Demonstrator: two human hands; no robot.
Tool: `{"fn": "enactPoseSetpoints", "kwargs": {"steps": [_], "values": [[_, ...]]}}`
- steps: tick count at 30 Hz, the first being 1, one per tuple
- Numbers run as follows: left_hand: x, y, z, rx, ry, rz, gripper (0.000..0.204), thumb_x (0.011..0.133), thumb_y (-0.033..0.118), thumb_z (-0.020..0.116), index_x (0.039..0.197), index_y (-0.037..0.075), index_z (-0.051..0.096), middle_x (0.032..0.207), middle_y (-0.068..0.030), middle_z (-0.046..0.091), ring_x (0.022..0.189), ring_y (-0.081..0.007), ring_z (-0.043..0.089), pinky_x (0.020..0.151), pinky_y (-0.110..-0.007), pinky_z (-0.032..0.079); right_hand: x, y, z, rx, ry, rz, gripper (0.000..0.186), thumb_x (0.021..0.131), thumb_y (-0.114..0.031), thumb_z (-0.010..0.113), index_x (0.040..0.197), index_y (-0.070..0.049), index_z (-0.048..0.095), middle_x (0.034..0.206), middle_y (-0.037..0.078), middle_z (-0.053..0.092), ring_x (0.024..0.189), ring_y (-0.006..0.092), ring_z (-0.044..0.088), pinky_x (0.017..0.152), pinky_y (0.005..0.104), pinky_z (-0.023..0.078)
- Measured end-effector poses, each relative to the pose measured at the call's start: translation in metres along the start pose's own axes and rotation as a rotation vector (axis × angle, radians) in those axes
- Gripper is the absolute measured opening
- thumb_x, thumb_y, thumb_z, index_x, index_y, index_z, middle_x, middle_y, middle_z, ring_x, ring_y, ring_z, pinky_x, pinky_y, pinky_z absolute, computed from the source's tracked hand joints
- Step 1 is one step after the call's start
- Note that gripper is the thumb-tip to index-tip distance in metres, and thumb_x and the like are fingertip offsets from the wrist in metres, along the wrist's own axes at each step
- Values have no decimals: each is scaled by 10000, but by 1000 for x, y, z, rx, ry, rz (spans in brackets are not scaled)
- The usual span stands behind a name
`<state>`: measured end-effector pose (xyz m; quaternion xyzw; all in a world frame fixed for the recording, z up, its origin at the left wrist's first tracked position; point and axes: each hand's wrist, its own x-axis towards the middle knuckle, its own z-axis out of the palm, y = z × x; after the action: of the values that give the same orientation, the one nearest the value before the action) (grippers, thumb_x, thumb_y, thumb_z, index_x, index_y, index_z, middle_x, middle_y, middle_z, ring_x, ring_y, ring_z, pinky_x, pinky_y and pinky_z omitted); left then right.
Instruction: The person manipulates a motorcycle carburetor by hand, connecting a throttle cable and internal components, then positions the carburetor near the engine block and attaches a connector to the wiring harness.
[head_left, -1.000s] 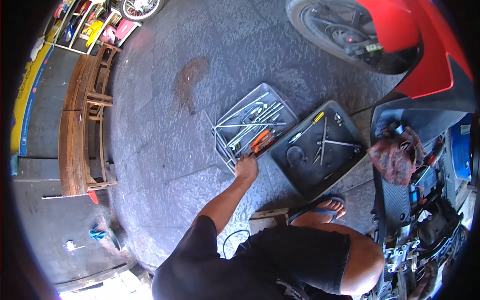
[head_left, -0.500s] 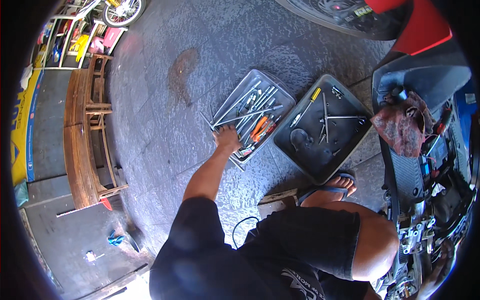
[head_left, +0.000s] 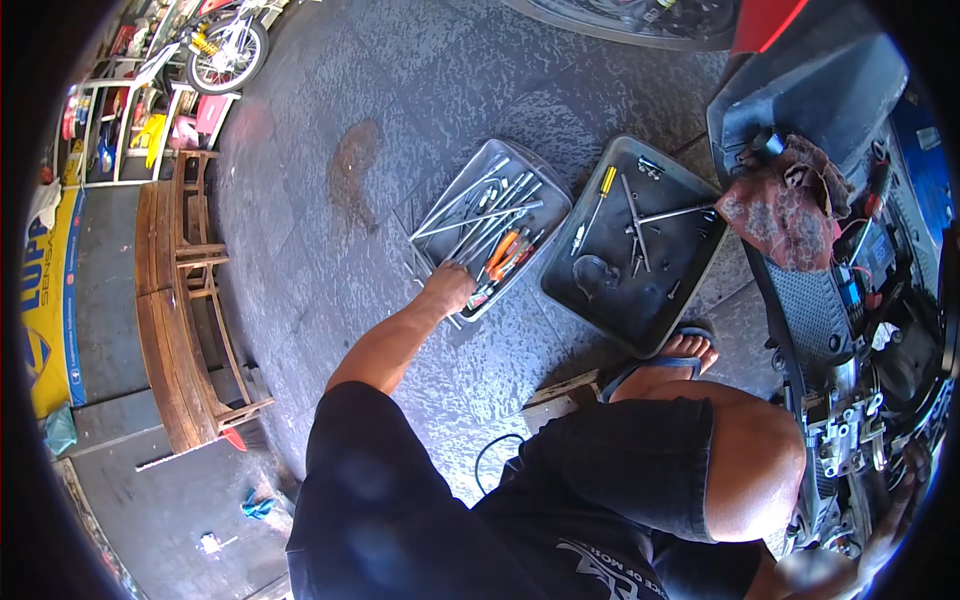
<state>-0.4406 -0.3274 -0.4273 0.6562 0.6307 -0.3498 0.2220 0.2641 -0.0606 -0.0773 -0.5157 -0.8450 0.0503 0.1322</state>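
Note:
My left hand (head_left: 450,287) reaches into the near left corner of a grey plastic tool tray (head_left: 560,190). Its fingers are curled down among the tools, and what they hold is hidden. Orange-handled pliers (head_left: 503,256) lie just right of the fingers. Beyond them are several metal wrenches and rods, with a long bar (head_left: 475,219) across the top. My right hand (head_left: 905,492) is at the far right, against the exposed parts of a motorcycle (head_left: 845,440). It is dark and distorted near the picture's rim, so its fingers cannot be made out well.
A second black tray (head_left: 590,318) holds a yellow-handled screwdriver (head_left: 597,207), a T-handle wrench (head_left: 636,225) and small bolts. A dirty red rag (head_left: 790,210) lies on the motorcycle. My sandalled foot (head_left: 685,350) is by the black tray. A wooden bench (head_left: 165,310) stands at left.
My left hand stays at the near left corner of the tool tray, its fingers now more curled and lower among the tools. The whole view has shifted slightly.

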Motion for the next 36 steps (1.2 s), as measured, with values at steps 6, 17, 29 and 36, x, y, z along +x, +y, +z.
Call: {"fn": "enactPoseSetpoints", "kwargs": {"steps": [6,17,29,36], "values": [[3,27,-25,-66,-347,-205,182,919,157,668,1022,110,809,1156,-98,776,1108,-300,745,807,-463,618,-5,-4,1,31,13,24,293,854,-45,611,1113,21,730,1057,151,747,874,233,710,782,347,564],[10,-6,-8,82,-444,-45,498,960,277,544,1453,220,590,1149,-65,784,1051,-320,760,816,-508,597,-10,-7,4,119,32,73,292,848,-13,571,1092,25,726,1048,151,736,863,226,694,780,347,551],[31,-21,38,172,-664,-44,583,797,310,838,1318,85,705,1330,-138,719,1219,-317,700,984,-483,570,17,-54,-9,530,21,209,220,895,-11,600,1071,43,720,1020,167,726,848,250,702,768,349,547],[22,4,41,352,-219,22,249,852,279,732,1061,161,799,1130,-88,785,1066,-289,756,867,-463,599,3,-42,-9,584,138,72,188,916,-12,659,1086,8,739,969,144,726,837,257,710,767,360,548]]}}
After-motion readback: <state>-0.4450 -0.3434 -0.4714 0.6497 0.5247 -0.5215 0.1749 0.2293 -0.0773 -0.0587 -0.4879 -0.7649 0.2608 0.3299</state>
